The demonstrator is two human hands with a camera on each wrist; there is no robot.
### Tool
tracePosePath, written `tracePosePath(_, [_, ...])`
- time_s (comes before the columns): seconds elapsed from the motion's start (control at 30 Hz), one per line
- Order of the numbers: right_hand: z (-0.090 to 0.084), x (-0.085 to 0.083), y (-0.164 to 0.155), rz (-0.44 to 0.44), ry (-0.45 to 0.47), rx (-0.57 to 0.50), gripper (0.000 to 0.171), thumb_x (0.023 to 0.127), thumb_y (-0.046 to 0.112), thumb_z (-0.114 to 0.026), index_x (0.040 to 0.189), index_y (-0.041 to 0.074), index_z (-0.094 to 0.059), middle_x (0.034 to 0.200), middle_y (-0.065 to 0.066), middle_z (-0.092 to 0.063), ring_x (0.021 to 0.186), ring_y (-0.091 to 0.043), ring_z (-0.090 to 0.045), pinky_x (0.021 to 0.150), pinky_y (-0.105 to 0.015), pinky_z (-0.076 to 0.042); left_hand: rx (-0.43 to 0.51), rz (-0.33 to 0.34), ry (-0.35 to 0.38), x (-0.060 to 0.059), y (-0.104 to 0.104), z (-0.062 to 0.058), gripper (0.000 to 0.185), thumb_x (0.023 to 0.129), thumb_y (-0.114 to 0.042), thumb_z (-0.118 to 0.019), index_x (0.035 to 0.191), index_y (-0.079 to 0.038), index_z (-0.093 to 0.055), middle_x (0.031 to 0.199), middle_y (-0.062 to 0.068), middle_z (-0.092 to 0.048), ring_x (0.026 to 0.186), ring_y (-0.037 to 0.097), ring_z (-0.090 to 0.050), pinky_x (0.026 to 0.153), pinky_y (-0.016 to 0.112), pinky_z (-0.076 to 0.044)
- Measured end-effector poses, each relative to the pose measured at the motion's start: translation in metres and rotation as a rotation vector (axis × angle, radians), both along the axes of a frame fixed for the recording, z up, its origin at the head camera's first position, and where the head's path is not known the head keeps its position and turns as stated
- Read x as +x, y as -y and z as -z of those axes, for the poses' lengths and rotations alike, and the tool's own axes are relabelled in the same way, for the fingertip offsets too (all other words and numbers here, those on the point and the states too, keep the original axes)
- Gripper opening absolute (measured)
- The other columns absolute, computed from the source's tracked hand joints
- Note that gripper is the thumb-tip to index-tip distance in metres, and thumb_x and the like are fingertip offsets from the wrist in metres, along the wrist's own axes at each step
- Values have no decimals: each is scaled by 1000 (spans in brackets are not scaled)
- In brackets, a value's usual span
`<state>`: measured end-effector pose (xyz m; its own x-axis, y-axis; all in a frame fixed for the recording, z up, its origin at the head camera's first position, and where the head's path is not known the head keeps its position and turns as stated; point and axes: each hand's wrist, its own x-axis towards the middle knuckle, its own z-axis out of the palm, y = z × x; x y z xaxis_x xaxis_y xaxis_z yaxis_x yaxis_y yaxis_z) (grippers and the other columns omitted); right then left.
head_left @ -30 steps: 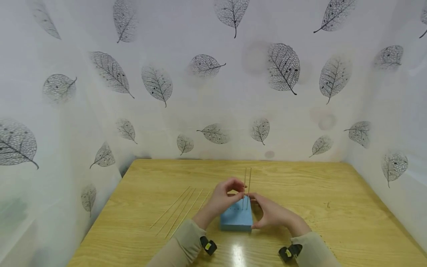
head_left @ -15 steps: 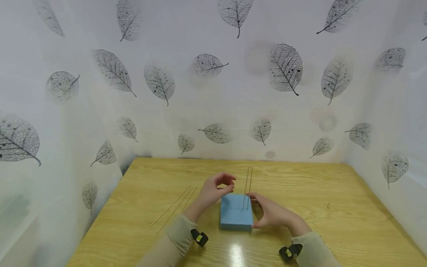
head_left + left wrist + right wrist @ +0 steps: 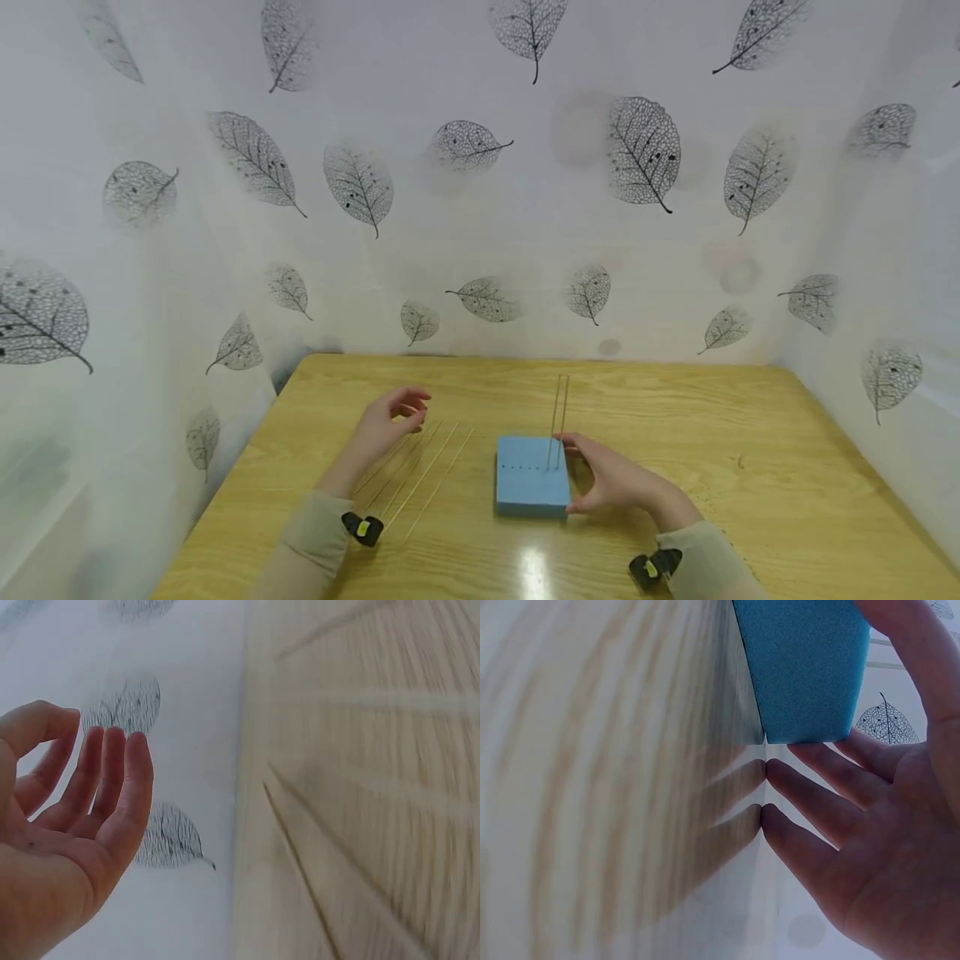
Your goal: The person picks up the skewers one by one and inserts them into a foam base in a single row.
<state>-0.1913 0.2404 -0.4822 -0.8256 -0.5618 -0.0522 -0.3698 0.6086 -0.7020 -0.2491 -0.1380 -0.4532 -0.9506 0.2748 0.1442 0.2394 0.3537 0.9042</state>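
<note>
A square blue foam block lies on the table, with a row of small holes across its top. Two thin wooden sticks stand upright in the right end of that row. My right hand holds the block at its right side, thumb at the near corner and fingers at the far one. In the right wrist view fingertips touch the block's side, while others rest on the tabletop. My left hand hovers over several loose sticks, its fingers loosely bent and nothing in them. One stick shows below it in the left wrist view.
The wooden table extends to both sides, meeting a pale leaf-print curtain at the back and sides. Small dark specks lie on the right of the tabletop. Both wrists carry a black camera strap.
My left hand has let go of the upright stick and moved left, from beside the block to above the loose sticks. The right hand has stayed on the block.
</note>
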Motion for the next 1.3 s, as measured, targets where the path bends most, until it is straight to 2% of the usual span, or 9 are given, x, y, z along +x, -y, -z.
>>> tracePosePath(0.2, [1, 0, 1, 12, -8, 6, 108, 70, 34, -88, 151, -3, -28, 151, -22, -41, 135, -40, -46, 111, -59, -35, -35, 20, 73, -5, 42, 8, 30, 97, -6, -60, 126, 3, -58, 111, 30, -60, 97, 43, -64, 76, 34, -61])
tracePosePath(0.43, [-1, -1, 0, -3, -19, 15, 108, 71, 37, -88, 151, -3, -27, 151, -23, -40, 135, -41, -46, 110, -59, -36, -88, 124, 180, -2, 64, 8, 39, 97, -7, -59, 132, 9, -49, 113, 32, -58, 92, 33, -66, 76, 37, -61])
tracePosePath(0.53, [-2, -1, 0, -6, -27, 12, 108, 71, 37, -88, 151, -4, -28, 152, -23, -40, 135, -41, -46, 110, -59, -36, -102, 167, 232, -1, 69, 8, 42, 97, -7, -59, 133, 9, -47, 113, 30, -58, 92, 30, -66, 77, 39, -61])
tracePosePath(0.7, [-1, -1, 1, 7, -32, 14, 108, 70, 37, -88, 151, -3, -29, 152, -22, -41, 135, -40, -46, 111, -58, -35, -126, 201, 270, -1, 75, 9, 41, 96, -6, -60, 132, 10, -48, 112, 29, -59, 93, 29, -66, 78, 39, -60])
tracePosePath(0.97, [1, 1, 1, 3, -5, 11, 107, 72, 39, -87, 151, -2, -28, 153, -20, -40, 136, -38, -46, 110, -57, -37, -179, 208, 271, -2, 82, 15, 39, 94, -5, -62, 129, 10, -51, 109, 26, -63, 87, 23, -66, 71, 35, -60])
tracePosePath(1.17, [0, 1, 0, 0, 12, 5, 106, 74, 38, -86, 152, -1, -27, 152, -21, -40, 136, -40, -45, 109, -59, -38, -198, 253, 295, -3, 79, 17, 39, 94, -3, -61, 130, 9, -51, 110, 26, -62, 86, 22, -66, 71, 35, -60])
tracePosePath(1.3, [-1, 1, 0, -3, 3, 10, 106, 74, 37, -86, 152, -2, -26, 151, -23, -40, 136, -41, -45, 109, -59, -38, -221, 255, 308, -3, 76, 18, 39, 93, -2, -62, 129, 8, -52, 109, 24, -62, 83, 19, -65, 69, 34, -59])
